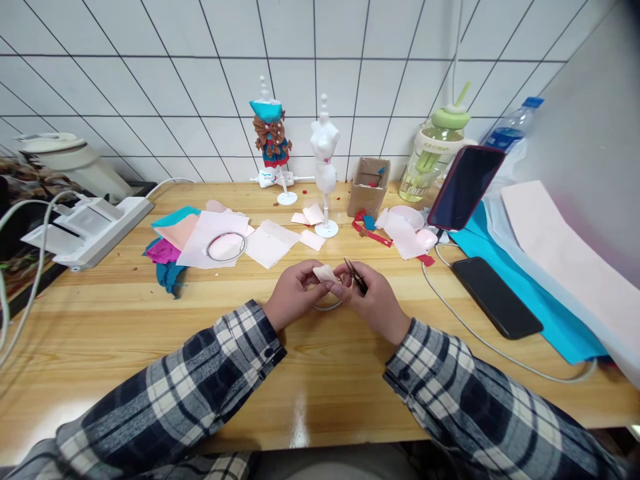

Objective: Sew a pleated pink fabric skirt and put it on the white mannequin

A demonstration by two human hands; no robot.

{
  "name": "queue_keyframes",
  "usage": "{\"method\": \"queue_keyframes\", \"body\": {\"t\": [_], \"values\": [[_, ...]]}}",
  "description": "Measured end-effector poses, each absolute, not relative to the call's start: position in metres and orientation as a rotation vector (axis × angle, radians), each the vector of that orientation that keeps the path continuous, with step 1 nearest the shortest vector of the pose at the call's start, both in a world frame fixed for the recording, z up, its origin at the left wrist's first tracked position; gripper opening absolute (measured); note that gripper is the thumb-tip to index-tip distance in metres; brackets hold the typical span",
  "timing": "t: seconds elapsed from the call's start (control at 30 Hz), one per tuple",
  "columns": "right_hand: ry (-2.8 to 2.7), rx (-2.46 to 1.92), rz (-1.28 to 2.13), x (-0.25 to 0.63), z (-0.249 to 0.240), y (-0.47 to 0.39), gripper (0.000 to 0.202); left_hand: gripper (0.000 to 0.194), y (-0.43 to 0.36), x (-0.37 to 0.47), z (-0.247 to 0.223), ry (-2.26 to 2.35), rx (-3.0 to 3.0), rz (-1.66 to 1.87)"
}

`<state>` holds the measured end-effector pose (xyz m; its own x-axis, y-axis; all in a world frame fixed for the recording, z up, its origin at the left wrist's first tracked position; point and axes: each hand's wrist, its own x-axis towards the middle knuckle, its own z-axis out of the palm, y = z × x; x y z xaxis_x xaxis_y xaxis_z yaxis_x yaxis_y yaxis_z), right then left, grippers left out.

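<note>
My left hand pinches a small pale pink piece, paper or cloth, I cannot tell which. My right hand meets it at the fingertips and also keeps small dark scissors, blades pointing up and away from me. Below the fingers shows part of a thin pale ring. Just beyond stands a bare white mini dress form. Pale pink pieces lie around its base.
Left lie pink sheets, a metal ring and coloured scraps. A dressed form, a cardboard box and a green-lidded bottle stand at the back. Right are a propped phone, a flat phone and a cable.
</note>
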<state>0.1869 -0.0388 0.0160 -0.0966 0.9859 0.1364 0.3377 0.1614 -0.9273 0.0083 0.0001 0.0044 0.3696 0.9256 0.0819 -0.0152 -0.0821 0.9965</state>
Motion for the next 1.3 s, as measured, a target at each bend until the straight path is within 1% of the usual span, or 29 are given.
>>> {"method": "queue_keyframes", "body": {"t": [0.07, 0.17, 0.3, 0.37, 0.4, 0.5, 0.57, 0.67, 0.7, 0.8, 0.9, 1.03, 1.13, 1.2, 1.27, 1.3], "values": [[-1.582, -1.339, 0.942, 0.185, 0.017, -0.039, 0.03, 0.024, -0.005, 0.011, 0.003, 0.897, 1.502, 0.98], [-1.588, -1.383, 0.899, 0.183, 0.015, -0.038, 0.019, 0.03, -0.011, 0.016, 0.0, 0.931, 1.538, 0.984], [-1.591, -1.382, 0.9, 0.186, 0.011, -0.035, 0.017, 0.029, -0.013, 0.005, 0.012, 1.037, 1.841, 0.926], [-1.55, -1.39, 0.916, 0.189, 0.01, -0.033, 0.018, 0.018, -0.01, -0.021, 0.021, 1.165, 2.106, 0.838], [-1.52, -1.398, 0.929, 0.191, 0.01, -0.031, 0.019, 0.013, -0.009, -0.042, 0.025, 1.312, 2.19, 0.848], [-1.442, -1.422, 0.953, 0.195, 0.009, -0.028, 0.022, 0.022, -0.004, -0.119, 0.026, 1.897, 2.351, 0.73], [-1.429, -1.425, 0.949, 0.195, 0.008, -0.027, 0.022, 0.025, -0.003, -0.166, 0.021, 2.163, 2.335, 0.563], [-1.447, -1.419, 0.952, 0.194, 0.008, -0.028, 0.021, 0.03, -0.004, -0.202, 0.015, 2.264, 2.198, 0.379], [-1.454, -1.417, 0.954, 0.193, 0.008, -0.029, 0.021, 0.032, -0.004, -0.203, 0.014, 2.292, 2.148, 0.389], [-1.461, -1.425, 0.946, 0.193, 0.009, -0.03, 0.02, 0.03, -0.001, -0.187, 0.012, 2.153, 2.166, 0.407], [-1.456, -1.434, 0.931, 0.193, 0.009, -0.03, 0.02, 0.029, 0.007, -0.174, 0.01, 2.134, 2.208, 0.475], [-1.478, -1.426, 0.91, 0.192, 0.01, -0.029, 0.02, 0.029, 0.015, -0.177, 0.007, 2.135, 2.221, 0.397], [-1.489, -1.413, 0.881, 0.192, 0.009, -0.028, 0.018, 0.029, 0.01, -0.168, 0.013, 2.03, 2.379, 0.356], [-1.476, -1.404, 0.861, 0.194, 0.008, -0.027, 0.018, 0.026, 0.0, -0.146, 0.019, 1.877, 2.501, 0.448], [-1.451, -1.393, 0.837, 0.195, 0.006, -0.026, 0.019, 0.021, -0.009, -0.112, 0.023, 1.631, 2.528, 0.675], [-1.437, -1.39, 0.824, 0.196, 0.005, -0.025, 0.02, 0.018, -0.012, -0.093, 0.024, 1.474, 2.514, 0.731]]}}
